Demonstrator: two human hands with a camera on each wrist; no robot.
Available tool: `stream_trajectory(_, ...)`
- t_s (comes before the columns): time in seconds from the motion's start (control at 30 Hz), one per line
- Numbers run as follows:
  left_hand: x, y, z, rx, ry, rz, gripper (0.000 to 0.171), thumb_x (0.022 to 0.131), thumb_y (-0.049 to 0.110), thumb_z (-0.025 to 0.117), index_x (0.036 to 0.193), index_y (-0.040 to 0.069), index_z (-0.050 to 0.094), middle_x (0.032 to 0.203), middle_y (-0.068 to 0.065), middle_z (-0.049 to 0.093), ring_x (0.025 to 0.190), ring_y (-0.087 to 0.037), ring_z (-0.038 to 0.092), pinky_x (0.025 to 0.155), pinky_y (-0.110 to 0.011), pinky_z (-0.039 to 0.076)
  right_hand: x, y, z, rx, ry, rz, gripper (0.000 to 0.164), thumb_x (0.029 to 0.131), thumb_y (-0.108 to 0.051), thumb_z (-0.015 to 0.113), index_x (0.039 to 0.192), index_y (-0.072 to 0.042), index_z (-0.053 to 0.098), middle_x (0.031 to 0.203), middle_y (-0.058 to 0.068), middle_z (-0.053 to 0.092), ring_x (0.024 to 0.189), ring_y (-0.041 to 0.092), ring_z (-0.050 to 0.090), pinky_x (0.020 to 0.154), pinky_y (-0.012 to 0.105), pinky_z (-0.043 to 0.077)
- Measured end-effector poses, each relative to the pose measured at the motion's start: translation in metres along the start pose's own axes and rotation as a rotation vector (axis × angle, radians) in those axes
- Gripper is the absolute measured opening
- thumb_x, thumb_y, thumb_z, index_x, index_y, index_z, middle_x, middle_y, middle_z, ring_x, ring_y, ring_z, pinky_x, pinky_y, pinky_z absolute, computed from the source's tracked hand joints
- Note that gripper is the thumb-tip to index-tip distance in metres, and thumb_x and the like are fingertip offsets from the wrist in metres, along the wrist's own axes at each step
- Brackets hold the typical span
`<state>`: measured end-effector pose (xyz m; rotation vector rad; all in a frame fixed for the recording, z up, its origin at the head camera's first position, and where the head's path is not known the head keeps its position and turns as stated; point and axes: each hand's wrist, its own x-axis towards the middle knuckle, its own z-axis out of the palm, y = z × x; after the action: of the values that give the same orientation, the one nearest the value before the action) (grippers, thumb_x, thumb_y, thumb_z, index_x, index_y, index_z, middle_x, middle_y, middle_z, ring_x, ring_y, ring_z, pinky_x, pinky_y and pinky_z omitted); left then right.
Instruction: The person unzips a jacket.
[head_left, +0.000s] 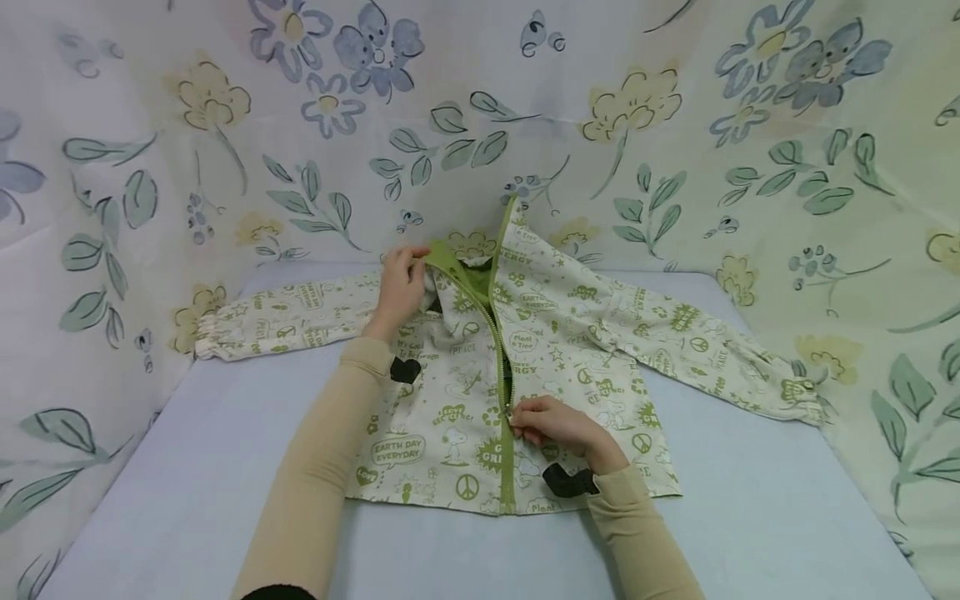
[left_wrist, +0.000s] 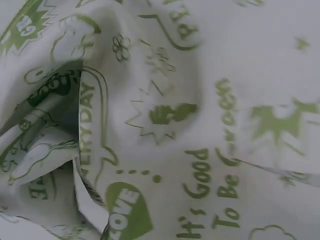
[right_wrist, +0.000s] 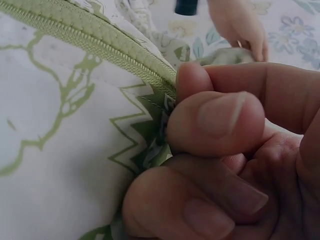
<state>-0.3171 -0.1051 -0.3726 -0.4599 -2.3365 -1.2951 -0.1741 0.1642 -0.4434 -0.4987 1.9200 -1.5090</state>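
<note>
A white jacket (head_left: 465, 392) with green print lies front up, its sleeves spread to both sides. Its green zipper (head_left: 507, 467) is joined along the lower front and parted higher up, where the green lining (head_left: 477, 279) shows. At the neck, my left hand (head_left: 400, 287) grips the green-edged collar (head_left: 444, 257) on the left side. My right hand (head_left: 557, 423) pinches at the zipper slider (head_left: 508, 410), low on the front; in the right wrist view the fingertips (right_wrist: 215, 120) cover the slider. The left wrist view has only printed jacket cloth (left_wrist: 165, 120), with the hand out of sight.
Under the jacket is a pale table (head_left: 247, 467). A floral cloth (head_left: 480, 108) hangs behind and at both sides, close to the sleeve cuffs. The right side of the jacket's neck (head_left: 513, 221) stands up in a peak. Black devices (head_left: 567, 481) sit at both wrists.
</note>
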Motion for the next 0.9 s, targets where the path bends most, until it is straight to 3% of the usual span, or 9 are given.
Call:
stream_trajectory(0.13, -0.009, 0.003, 0.011, 0.161, 0.006, 0.238, 0.038, 0.084, -0.002, 0.043, 0.121, 0.004, 0.045, 0.122, -0.011, 0.038, 0.112, -0.02, 0.034, 0.099, -0.031, 0.016, -0.001, 0.001, -0.001, 0.002, -0.009, -0.007, 0.03, 0.091, -0.02, 0.044, 0.08, 0.005, 0.054, 0.057, 0.003, 0.041, 0.047, 0.013, 0.033, 0.047, 0.026, 0.03)
stream_trajectory(0.23, -0.015, 0.013, 0.024, 0.248, -0.037, 0.439, 0.048, 0.078, -0.005, 0.048, 0.125, 0.001, 0.041, 0.123, -0.013, 0.039, 0.116, -0.021, 0.033, 0.1, -0.031, 0.017, -0.001, 0.001, -0.001, 0.006, -0.01, -0.003, 0.03, 0.092, -0.019, 0.044, 0.079, 0.006, 0.054, 0.056, 0.003, 0.041, 0.046, 0.013, 0.033, 0.047, 0.025, 0.03)
stream_trajectory(0.3, -0.02, 0.021, 0.034, 0.273, -0.134, 0.55, 0.051, 0.077, -0.004, 0.048, 0.127, -0.001, 0.039, 0.124, -0.015, 0.039, 0.116, -0.022, 0.033, 0.098, -0.029, 0.021, -0.002, 0.001, 0.0, 0.007, -0.006, -0.001, 0.03, 0.092, -0.018, 0.043, 0.08, 0.007, 0.054, 0.055, 0.003, 0.041, 0.046, 0.013, 0.033, 0.046, 0.025, 0.03)
stream_trajectory(0.4, -0.029, 0.033, 0.047, 0.347, -0.36, 0.652, 0.049, 0.081, -0.002, 0.044, 0.13, -0.001, 0.035, 0.129, -0.015, 0.036, 0.12, -0.024, 0.031, 0.1, -0.029, 0.018, -0.001, 0.0, 0.0, 0.007, 0.0, 0.003, 0.03, 0.092, -0.017, 0.043, 0.08, 0.008, 0.054, 0.055, 0.003, 0.041, 0.045, 0.013, 0.033, 0.046, 0.025, 0.03)
stream_trajectory(0.5, -0.039, 0.038, 0.056, 0.448, -0.582, 0.676, 0.046, 0.085, 0.003, 0.039, 0.131, 0.001, 0.033, 0.133, -0.013, 0.033, 0.123, -0.024, 0.025, 0.101, -0.028, 0.011, -0.001, 0.0, 0.001, 0.017, 0.0, 0.005, 0.03, 0.092, -0.016, 0.043, 0.08, 0.009, 0.054, 0.054, 0.003, 0.041, 0.045, 0.013, 0.033, 0.045, 0.026, 0.03)
stream_trajectory(0.6, -0.047, 0.037, 0.059, 0.544, -0.707, 0.66, 0.045, 0.086, 0.008, 0.039, 0.131, 0.004, 0.035, 0.132, -0.01, 0.035, 0.123, -0.022, 0.026, 0.101, -0.027, 0.011, 0.0, 0.001, 0.001, 0.025, -0.008, 0.002, 0.03, 0.092, -0.017, 0.043, 0.079, 0.008, 0.054, 0.054, 0.003, 0.04, 0.044, 0.013, 0.033, 0.044, 0.026, 0.029)
stream_trajectory(0.7, -0.051, 0.031, 0.057, 0.57, -0.722, 0.664, 0.042, 0.084, 0.011, 0.045, 0.126, 0.005, 0.043, 0.126, -0.009, 0.042, 0.119, -0.021, 0.033, 0.1, -0.028, 0.017, 0.001, 0.002, 0.002, 0.022, -0.013, 0.001, 0.031, 0.092, -0.018, 0.043, 0.08, 0.008, 0.054, 0.054, 0.003, 0.04, 0.044, 0.013, 0.033, 0.045, 0.027, 0.029)
stream_trajectory(0.9, -0.055, 0.017, 0.049, 0.467, -0.624, 0.691, 0.027, 0.082, 0.012, 0.058, 0.109, 0.006, 0.057, 0.102, -0.005, 0.053, 0.097, -0.017, 0.047, 0.086, -0.028, 0.034, 0.001, 0.002, 0.0, -0.005, 0.014, 0.015, 0.031, 0.091, -0.02, 0.044, 0.078, 0.006, 0.055, 0.053, 0.003, 0.041, 0.045, 0.014, 0.034, 0.045, 0.027, 0.03)
